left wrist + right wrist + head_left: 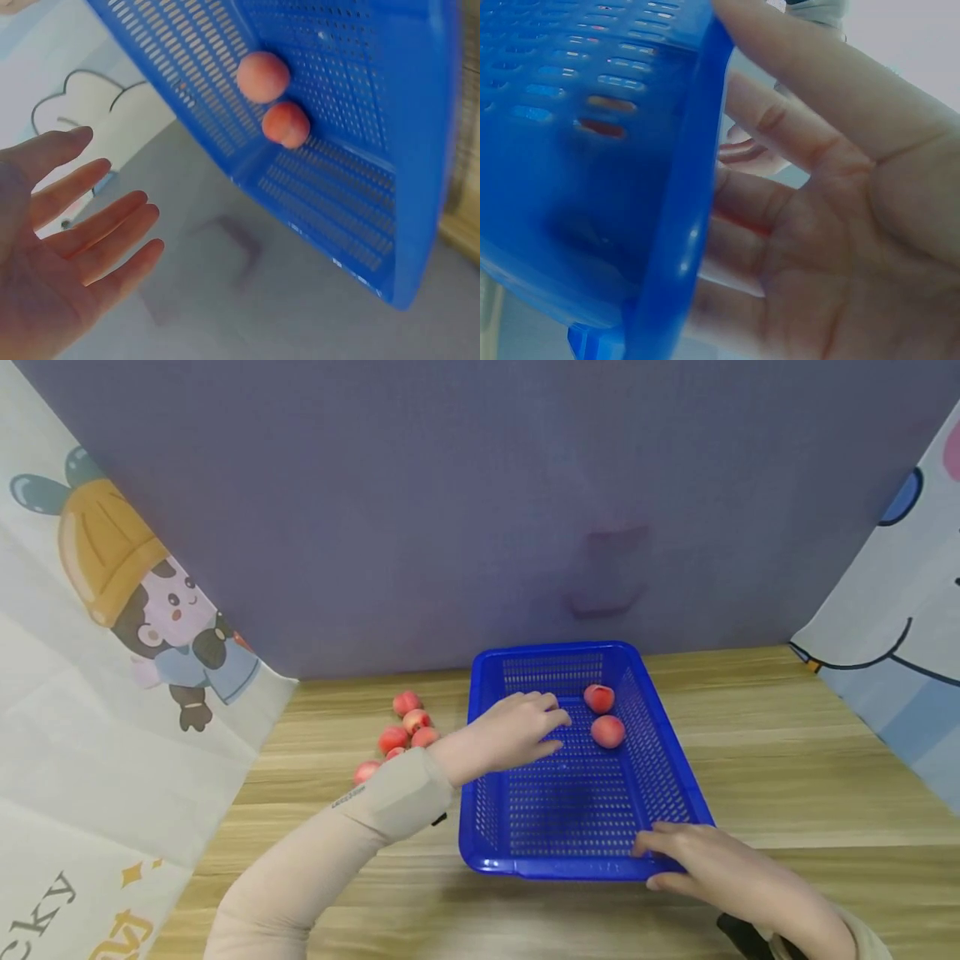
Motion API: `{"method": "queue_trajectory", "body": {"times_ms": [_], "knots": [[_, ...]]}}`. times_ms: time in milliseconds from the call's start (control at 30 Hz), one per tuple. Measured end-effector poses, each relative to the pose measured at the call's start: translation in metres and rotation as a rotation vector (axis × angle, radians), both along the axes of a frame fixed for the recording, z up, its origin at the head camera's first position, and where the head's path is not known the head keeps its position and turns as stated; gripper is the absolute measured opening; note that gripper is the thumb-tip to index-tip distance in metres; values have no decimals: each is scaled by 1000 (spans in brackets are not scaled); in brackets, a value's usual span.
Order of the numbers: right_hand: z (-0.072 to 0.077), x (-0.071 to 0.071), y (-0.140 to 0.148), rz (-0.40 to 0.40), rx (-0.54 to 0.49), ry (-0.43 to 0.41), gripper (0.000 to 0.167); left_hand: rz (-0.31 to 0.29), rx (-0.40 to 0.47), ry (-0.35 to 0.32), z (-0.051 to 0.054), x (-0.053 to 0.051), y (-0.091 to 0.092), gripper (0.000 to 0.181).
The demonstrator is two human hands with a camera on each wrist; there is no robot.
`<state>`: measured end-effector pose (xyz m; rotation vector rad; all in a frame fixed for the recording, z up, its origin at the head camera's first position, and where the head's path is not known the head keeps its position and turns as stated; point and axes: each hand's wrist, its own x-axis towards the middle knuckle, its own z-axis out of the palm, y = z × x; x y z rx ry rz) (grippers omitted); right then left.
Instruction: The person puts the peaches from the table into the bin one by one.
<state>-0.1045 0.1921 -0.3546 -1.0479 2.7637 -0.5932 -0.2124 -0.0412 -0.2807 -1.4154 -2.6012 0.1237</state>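
Head view: blue basket (562, 866) right of centre, on the wood-grain table (787, 760). Two peaches inside it (607, 732), close together near the right wall, toward the back; the rear one has a deeper red patch. Left hand (517, 727) is over the left half of the basket, fingers loosely extended and slightly bent, nothing in its grip, fingertips pointing toward the two peaches but apart from them. Right hand (697, 852) grips the basket's near right corner, lower right of the frame, fingers over the rim, thumb outside. Loose peaches (393, 739) in a cluster left of the basket, centre-left of the frame, partly hidden by the left forearm in its pale sleeve (292, 868). Grey backdrop (420, 527) fills the top; cartoon-print cloth (161, 602) on the left side, another printed panel (907, 610) on the right.

Left wrist view: left hand at lower left, palm showing, fingers spread and clear of the basket. Basket runs from top centre down the right side, appearing tilted; the two peaches sit inside it, upper centre.

Right wrist view: right hand on the right, thumb and fingers on opposite sides of the rim, holding it. Basket wall fills the left; reddish colour shows through some slots, source unclear.
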Motion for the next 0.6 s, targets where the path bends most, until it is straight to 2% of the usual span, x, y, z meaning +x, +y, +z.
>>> {"method": "queue_trajectory", "body": {"times_ms": [200, 400, 600], "knots": [[0, 0, 0, -1, 3, 3, 20, 11, 106, -13, 6, 3, -24, 27], [0, 0, 0, 1, -1, -5, 20, -9, 249, 49, 7, 6, -50, 25], [-1, 0, 0, -5, 0, -9, 20, 24, 362, 81, 5, 7, -74, 24]]}}
